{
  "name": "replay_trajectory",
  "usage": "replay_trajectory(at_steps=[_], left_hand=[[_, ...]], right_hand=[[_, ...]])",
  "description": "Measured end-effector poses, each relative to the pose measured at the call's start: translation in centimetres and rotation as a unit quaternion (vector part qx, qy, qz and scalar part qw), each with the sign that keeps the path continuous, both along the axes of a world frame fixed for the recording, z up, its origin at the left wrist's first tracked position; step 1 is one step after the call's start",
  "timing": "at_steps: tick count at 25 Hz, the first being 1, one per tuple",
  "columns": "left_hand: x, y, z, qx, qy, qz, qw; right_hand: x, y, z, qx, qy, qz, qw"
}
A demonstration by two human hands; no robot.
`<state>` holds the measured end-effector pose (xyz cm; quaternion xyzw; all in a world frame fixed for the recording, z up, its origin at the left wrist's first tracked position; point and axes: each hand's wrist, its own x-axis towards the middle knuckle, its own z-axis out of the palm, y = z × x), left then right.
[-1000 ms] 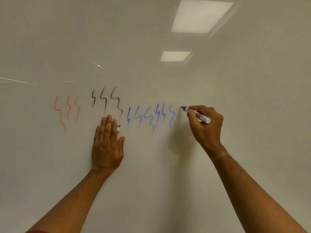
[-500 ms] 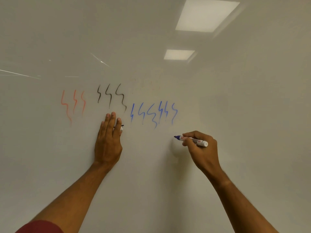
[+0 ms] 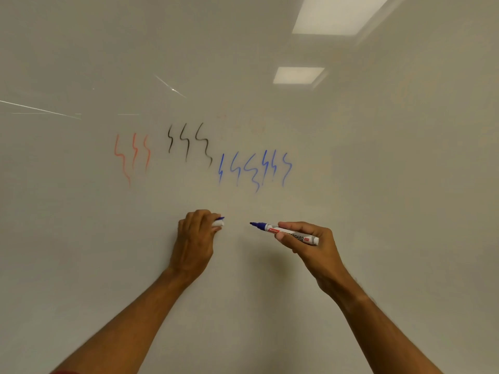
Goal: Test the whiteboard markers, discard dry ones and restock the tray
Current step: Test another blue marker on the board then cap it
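A whiteboard (image 3: 378, 184) fills the view. It bears three red squiggles (image 3: 132, 157), three black squiggles (image 3: 189, 143) and several blue squiggles (image 3: 255, 170). My right hand (image 3: 310, 249) grips an uncapped blue whiteboard marker (image 3: 286, 231), its tip pointing left and off the board. My left hand (image 3: 195, 241) has its fingers curled round the marker's cap (image 3: 218, 222), white with a blue clip, which pokes out toward the marker's tip. A gap of about a hand's width separates cap and tip.
Two ceiling lights (image 3: 299, 75) reflect in the board at the upper right. Thin bright glare streaks (image 3: 40, 109) cross the upper left. No tray or other markers are in view.
My left hand left the board under the black squiggles, dropped lower and curled round the cap. My right hand came down from the blue squiggles with the marker, toward my left hand.
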<state>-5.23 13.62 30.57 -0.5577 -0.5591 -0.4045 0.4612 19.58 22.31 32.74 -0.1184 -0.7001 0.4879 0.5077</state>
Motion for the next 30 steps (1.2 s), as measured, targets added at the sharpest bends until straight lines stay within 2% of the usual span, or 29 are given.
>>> replay_trajectory(at_steps=[2,4,13,19,23,26,30], left_hand=[[1.1,-0.2,-0.6,-0.023,-0.008,-0.07,0.997],[1.9,-0.3,-1.1,-0.037,-0.01,-0.098,0.994],[4.3,0.5,-3.7,-0.059,0.074,-0.064,0.993],[6.6,0.6,-4.7,-0.074,0.09,-0.067,0.991],[7.3,0.6,-5.5,-0.08,0.102,-0.057,0.99],[7.9,0.6,-6.0,-0.085,0.116,-0.047,0.989],[9.4,1.1,-6.5,-0.109,0.12,-0.064,0.985]], right_hand=[[-0.2,-0.3,-0.6,-0.001,-0.017,0.017,1.0],[-0.3,-0.4,-1.1,-0.006,-0.029,0.026,0.999],[0.7,-0.3,-3.1,-0.01,-0.067,0.032,0.997],[1.9,0.1,-4.4,-0.011,-0.072,0.027,0.997],[3.4,0.5,-5.0,0.017,-0.116,-0.005,0.993],[4.2,1.0,-5.6,0.107,-0.192,-0.09,0.971],[4.4,1.0,-6.9,0.249,-0.306,-0.2,0.897]])
